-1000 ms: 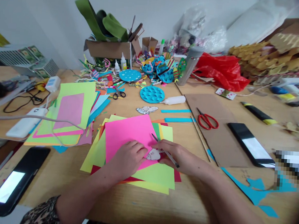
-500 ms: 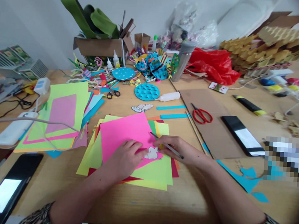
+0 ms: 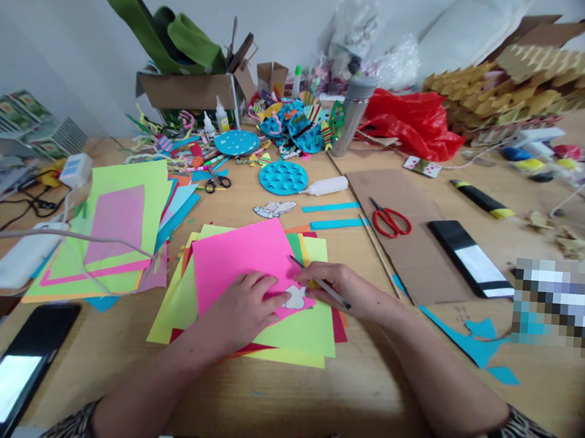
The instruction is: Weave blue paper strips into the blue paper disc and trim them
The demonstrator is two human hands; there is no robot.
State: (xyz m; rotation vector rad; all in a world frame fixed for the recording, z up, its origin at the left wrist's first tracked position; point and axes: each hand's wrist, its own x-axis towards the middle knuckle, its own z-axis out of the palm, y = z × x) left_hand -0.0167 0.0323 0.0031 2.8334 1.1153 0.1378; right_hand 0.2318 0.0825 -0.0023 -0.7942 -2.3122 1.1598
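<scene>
My left hand (image 3: 246,309) lies open, its fingers spread on a pink sheet (image 3: 234,258) that tops a stack of coloured papers (image 3: 308,343). The left fingertips are beside a small white paper cut-out (image 3: 295,298) on the pink sheet's lower right. My right hand (image 3: 338,285) is closed on a pen (image 3: 334,294), held at a slant across the fingers, its dark end pointing up and left over the pink sheet. The right fingertips rest close to the cut-out's upper right edge. Something yellow shows between them, too small to make out.
Beyond the stack lie a fish-shaped cut-out (image 3: 274,209), blue strips (image 3: 335,223), a white glue bottle (image 3: 327,185) and a blue disc (image 3: 283,177). Red scissors (image 3: 391,222) and a phone (image 3: 470,259) rest on cardboard (image 3: 418,281) at right. Another paper pile (image 3: 117,220) is at left.
The whole view has shifted slightly, with things appearing a little further left. My hands keep nearly the same pose over the pink sheet, and the pen is still in my right hand.
</scene>
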